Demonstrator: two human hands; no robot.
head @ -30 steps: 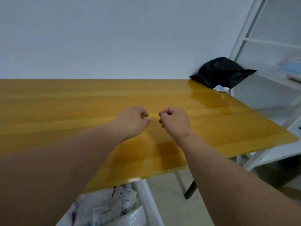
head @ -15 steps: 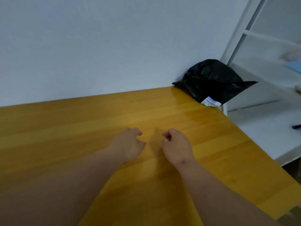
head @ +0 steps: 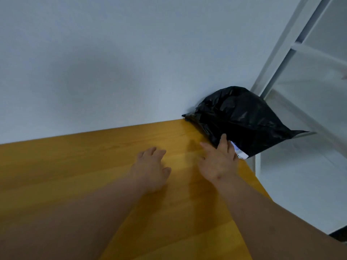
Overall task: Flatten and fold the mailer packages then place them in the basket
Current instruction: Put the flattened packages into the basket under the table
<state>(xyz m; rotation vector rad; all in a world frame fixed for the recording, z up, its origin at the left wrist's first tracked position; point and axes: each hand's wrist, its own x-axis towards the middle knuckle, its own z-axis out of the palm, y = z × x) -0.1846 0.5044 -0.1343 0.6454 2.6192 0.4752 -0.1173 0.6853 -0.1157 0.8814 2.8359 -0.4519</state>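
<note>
While both bare arms are stretched out over the wooden table [head: 75,175], only one of them is actually at the package. That's the right hand [head: 218,164], which has its fingers [head: 223,141] spread and extended, with the tips lying against the lower near edge of the black mailer [head: 242,119], right next to the white shipping label [head: 239,153] that peeks out from behind the hand. Honestly I can't tell if it has a proper hold yet, since the fingers look straight rather than wrapped around the plastic, so it reads as touching, not gripping. The left hand [head: 152,166] is over the tabletop a bit to the left, well apart from the mailer, with loosely bent fingers and nothing in it. Whether it's resting on the wood or hanging just above it, no idea. The mailer itself is puffy and crumpled, sitting at the far right corner of the table, pushed up against the pale wall [head: 112,62], and its right end sticks out past the table edge toward the white shelf frame [head: 281,45] standing just beside it. Everything's a bit motion-blurred, so the label print is unreadable. No basket shows from this angle.
</note>
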